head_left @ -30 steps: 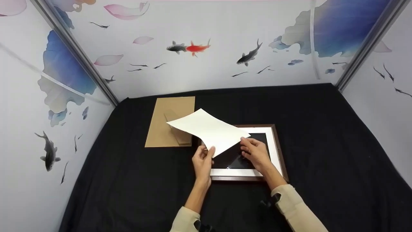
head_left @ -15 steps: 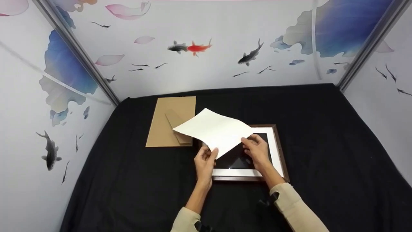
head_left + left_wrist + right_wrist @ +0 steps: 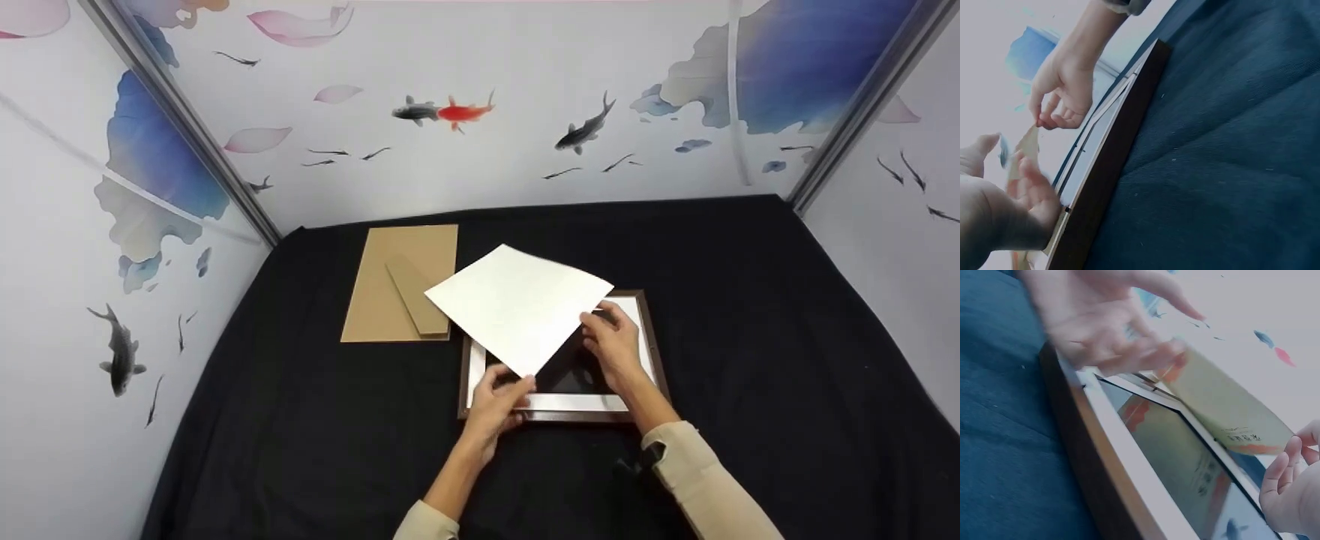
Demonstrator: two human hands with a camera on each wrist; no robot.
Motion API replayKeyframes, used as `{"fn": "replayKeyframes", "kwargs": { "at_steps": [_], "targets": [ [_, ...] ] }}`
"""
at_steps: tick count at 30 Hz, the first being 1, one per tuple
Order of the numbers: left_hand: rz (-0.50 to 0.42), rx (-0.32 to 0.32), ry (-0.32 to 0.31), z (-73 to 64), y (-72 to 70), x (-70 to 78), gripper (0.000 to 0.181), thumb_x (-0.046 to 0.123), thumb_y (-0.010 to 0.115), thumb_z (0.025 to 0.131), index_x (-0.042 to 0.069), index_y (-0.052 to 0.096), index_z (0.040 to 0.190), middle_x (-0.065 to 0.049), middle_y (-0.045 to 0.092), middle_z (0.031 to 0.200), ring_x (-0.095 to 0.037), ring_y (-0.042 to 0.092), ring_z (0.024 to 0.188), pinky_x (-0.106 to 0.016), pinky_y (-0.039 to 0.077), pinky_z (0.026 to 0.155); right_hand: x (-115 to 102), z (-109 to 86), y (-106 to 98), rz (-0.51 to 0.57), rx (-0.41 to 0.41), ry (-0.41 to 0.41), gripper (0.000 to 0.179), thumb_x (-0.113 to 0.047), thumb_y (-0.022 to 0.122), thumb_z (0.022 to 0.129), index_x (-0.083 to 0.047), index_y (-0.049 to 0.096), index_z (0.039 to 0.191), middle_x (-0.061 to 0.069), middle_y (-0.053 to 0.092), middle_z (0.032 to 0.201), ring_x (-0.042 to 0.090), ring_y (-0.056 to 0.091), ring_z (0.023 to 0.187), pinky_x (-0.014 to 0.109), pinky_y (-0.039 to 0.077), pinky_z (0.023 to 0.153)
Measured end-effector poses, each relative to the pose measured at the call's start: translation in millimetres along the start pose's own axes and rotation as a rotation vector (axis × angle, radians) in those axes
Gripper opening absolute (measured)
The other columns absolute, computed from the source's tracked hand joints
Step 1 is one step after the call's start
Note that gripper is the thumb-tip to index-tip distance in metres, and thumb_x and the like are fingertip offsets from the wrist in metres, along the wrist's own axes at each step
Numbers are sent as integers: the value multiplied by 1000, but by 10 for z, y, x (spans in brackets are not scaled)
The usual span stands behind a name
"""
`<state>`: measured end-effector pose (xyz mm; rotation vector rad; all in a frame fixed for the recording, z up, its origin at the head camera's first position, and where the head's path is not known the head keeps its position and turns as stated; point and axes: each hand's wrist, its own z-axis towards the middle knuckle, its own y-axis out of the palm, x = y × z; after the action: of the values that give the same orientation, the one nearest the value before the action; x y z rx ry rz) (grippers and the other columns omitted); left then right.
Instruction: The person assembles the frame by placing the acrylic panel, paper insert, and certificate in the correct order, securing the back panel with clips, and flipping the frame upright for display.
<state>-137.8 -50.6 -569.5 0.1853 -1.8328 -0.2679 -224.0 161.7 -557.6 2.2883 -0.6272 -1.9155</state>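
A cream sheet of paper point(image 3: 517, 304) is held tilted over a picture frame point(image 3: 585, 416) with a brown border and white inner edging. Orange and black print marks the paper's underside point(image 3: 1216, 402) in the right wrist view, and the glass point(image 3: 1168, 450) mirrors it. My right hand point(image 3: 619, 349) pinches the sheet's right edge between thumb and fingers. At the near corner, my left hand point(image 3: 495, 412) has its fingers under the sheet, with the thumb lifted apart from them, as the right wrist view shows.
Left of the frame lies a brown backing board point(image 3: 401, 244) with a stand leg point(image 3: 421, 300) on its face. Black cloth point(image 3: 315, 420) covers the table. White panels with painted fish point(image 3: 461, 112) enclose the back and sides.
The sheet has shifted right and turned, flattening out, and more of the stand leg shows. My left hand has moved down and right, its grip loosened; my right hand moved slightly right.
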Motion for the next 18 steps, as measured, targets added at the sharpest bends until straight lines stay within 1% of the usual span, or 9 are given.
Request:
{"fn": "replayKeyframes", "kwargs": {
  "at_steps": [1,2,3,5,8,11,15,17,18],
  "targets": [
    [14,-35,-49,-31,-26,0,49,23,80,89,6,53,126,-10,72,96,-16,64,75,-23,48,57,-29,9,-19,10,-3,-3,29,1,68,93,-1,55,119,3,62,82,11,58,72,22,50,62],
    [35,-64,-86,-56,-54,8,52,25,80,89,5,52,128,-10,73,98,-15,65,76,-23,49,58,-63,16,-39,14,-8,-6,28,1,68,93,-1,56,118,3,62,80,11,58,71,22,50,61],
    [65,-87,-106,-72,-87,21,55,26,80,88,5,52,130,-10,74,99,-15,66,76,-23,49,58,-96,26,-60,20,-12,-9,27,2,68,93,-2,56,117,2,62,78,10,58,70,22,50,60],
    [127,-115,-113,-85,-162,67,58,27,81,88,4,51,132,-10,74,98,-16,66,77,-23,48,58,-165,40,-115,12,-27,-15,26,3,68,93,-2,55,115,2,62,76,10,58,69,21,50,59],
    [212,-130,-65,-37,-293,179,60,26,81,88,1,49,133,-11,74,96,-17,66,75,-24,47,56,-260,53,-206,-31,-64,-31,24,3,68,93,-1,56,113,2,63,75,10,59,68,20,49,58],
    [278,-127,17,74,-436,311,59,23,80,89,1,50,134,-14,74,96,-22,65,77,-25,46,55,-337,51,-301,-110,-111,-62,23,2,68,94,1,59,114,3,64,79,11,59,71,21,49,60],
    [366,-87,129,242,-575,477,56,22,81,89,3,52,133,-12,73,94,-23,64,79,-26,45,57,-410,42,-422,-219,-162,-112,28,-1,69,95,7,59,120,5,65,86,13,59,75,26,51,65],
    [400,-64,168,315,-619,532,56,22,82,88,4,53,132,-9,73,93,-21,62,77,-27,45,58,-424,41,-481,-256,-176,-131,31,-3,70,95,9,58,121,6,66,89,14,59,77,29,53,68],
    [413,-56,183,344,-635,554,56,22,82,88,4,53,133,-9,73,93,-22,61,77,-27,45,59,-427,42,-511,-275,-181,-140,33,-3,70,95,10,58,122,6,66,90,14,60,78,30,54,70]
  ]
}}
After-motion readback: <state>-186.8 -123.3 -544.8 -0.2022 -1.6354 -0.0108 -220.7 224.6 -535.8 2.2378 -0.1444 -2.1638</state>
